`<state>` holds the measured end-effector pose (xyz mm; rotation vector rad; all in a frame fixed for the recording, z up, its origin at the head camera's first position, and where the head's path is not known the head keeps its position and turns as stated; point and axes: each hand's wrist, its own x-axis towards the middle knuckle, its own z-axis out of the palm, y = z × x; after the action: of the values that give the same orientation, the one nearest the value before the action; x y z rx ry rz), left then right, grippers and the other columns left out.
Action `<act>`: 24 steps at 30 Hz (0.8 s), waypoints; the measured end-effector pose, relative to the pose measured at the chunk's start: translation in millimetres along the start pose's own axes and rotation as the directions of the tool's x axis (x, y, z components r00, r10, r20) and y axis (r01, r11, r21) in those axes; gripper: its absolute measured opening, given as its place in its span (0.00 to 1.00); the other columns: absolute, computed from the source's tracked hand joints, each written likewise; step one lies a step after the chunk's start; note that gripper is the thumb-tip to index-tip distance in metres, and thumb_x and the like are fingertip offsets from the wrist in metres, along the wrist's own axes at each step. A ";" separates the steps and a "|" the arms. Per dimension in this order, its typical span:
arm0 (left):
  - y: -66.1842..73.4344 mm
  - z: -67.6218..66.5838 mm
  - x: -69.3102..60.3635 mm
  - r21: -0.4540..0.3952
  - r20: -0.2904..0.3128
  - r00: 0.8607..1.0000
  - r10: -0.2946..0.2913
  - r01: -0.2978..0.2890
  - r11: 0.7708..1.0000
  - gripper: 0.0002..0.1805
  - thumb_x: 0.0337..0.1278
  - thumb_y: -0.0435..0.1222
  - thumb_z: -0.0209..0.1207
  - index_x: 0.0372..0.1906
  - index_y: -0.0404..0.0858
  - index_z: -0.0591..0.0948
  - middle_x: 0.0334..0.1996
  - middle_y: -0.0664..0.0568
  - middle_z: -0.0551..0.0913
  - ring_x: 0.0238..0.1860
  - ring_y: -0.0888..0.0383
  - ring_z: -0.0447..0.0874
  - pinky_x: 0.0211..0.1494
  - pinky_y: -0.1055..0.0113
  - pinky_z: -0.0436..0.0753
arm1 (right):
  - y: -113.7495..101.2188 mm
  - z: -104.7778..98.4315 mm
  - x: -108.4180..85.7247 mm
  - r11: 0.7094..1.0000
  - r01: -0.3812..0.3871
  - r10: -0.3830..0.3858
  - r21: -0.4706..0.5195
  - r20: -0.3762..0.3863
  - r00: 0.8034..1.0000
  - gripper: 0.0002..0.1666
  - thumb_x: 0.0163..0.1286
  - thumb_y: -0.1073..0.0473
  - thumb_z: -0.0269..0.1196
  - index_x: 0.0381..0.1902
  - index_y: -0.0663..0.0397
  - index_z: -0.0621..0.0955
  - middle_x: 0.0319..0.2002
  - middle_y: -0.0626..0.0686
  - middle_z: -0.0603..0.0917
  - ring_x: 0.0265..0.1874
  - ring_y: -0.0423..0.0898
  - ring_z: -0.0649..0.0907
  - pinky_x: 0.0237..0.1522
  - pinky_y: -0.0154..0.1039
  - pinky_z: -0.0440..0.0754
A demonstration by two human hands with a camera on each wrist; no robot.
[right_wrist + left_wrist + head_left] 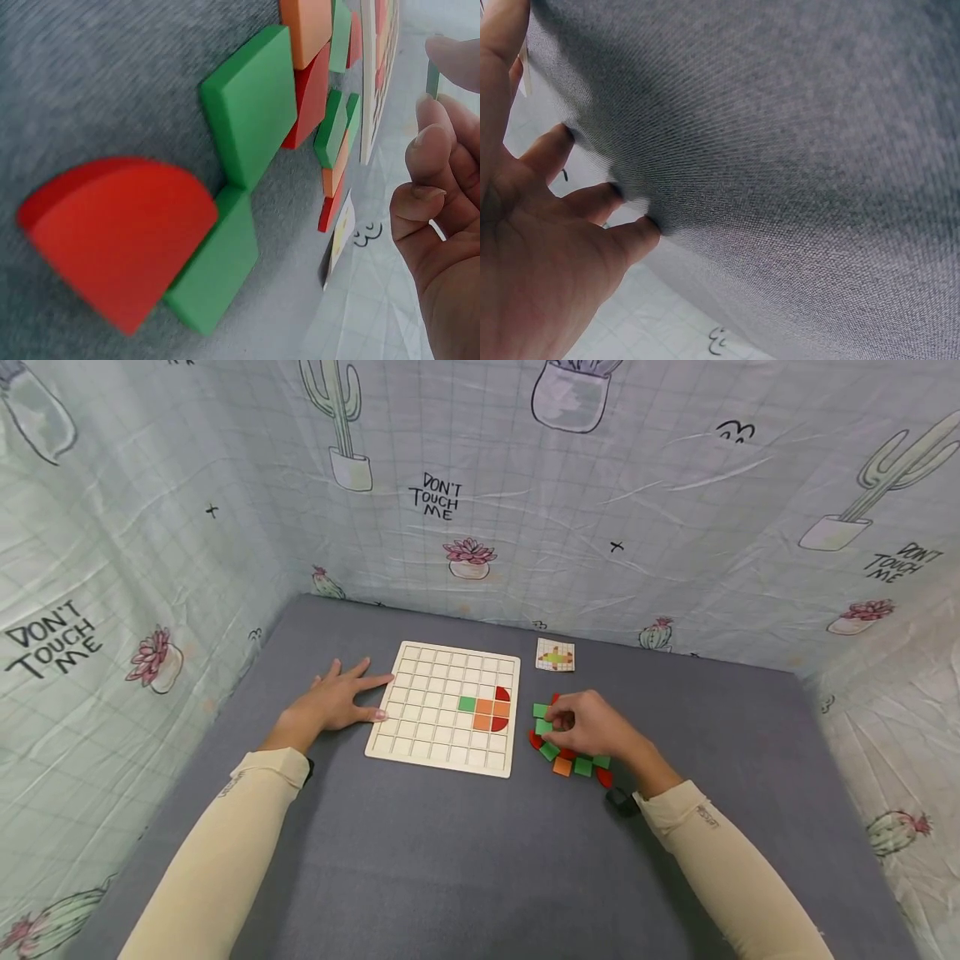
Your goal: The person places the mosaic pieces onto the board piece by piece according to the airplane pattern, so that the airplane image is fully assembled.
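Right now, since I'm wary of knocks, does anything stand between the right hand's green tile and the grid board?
Nothing visible blocks the green tile, pinched in the right hand, from the grid board. Loose pieces lie low by that hand; the left hand is at the board's opposite edge.

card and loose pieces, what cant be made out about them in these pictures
Head view: fine pattern on the card, too small.
Head view: number of loose pieces, some hidden by the right hand.
Right wrist view: face of the pinched green piece, seen edge-on.
Left wrist view: both, outside the frame.
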<state>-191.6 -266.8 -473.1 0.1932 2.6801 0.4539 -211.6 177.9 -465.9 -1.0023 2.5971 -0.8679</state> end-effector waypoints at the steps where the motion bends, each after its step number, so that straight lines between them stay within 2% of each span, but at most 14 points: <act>1: 0.4 -0.4 -0.1 0.003 0.001 1.000 -0.003 0.003 1.000 0.46 0.66 0.60 0.62 0.84 0.57 0.58 0.86 0.39 0.42 0.82 0.22 0.30 0.78 0.22 0.42 | -0.4 0.5 1.1 1.000 0.006 -0.006 -0.002 -0.003 1.000 0.08 0.63 0.59 0.76 0.39 0.55 0.90 0.31 0.46 0.87 0.30 0.37 0.80 0.35 0.35 0.83; 7: 2.6 -1.9 -0.2 0.012 0.004 1.000 -0.007 0.007 1.000 0.45 0.67 0.59 0.63 0.84 0.57 0.59 0.86 0.38 0.42 0.82 0.22 0.31 0.78 0.22 0.43 | -3.6 4.5 7.5 0.999 0.046 -0.046 -0.017 -0.003 0.999 0.07 0.63 0.60 0.77 0.38 0.54 0.90 0.30 0.46 0.85 0.29 0.37 0.79 0.34 0.35 0.82; 24: 2.3 -0.5 1.3 0.012 0.004 1.000 -0.005 0.005 1.000 0.45 0.67 0.60 0.63 0.84 0.57 0.58 0.86 0.38 0.42 0.82 0.22 0.31 0.78 0.22 0.43 | -18.8 17.4 27.3 0.998 0.055 -0.054 -0.032 0.017 0.998 0.07 0.63 0.59 0.77 0.37 0.53 0.89 0.30 0.46 0.85 0.29 0.36 0.79 0.34 0.33 0.80</act>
<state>-192.8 -264.5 -472.4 0.1912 2.6791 0.4360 -214.7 140.7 -468.5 -1.0892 2.5897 -0.8291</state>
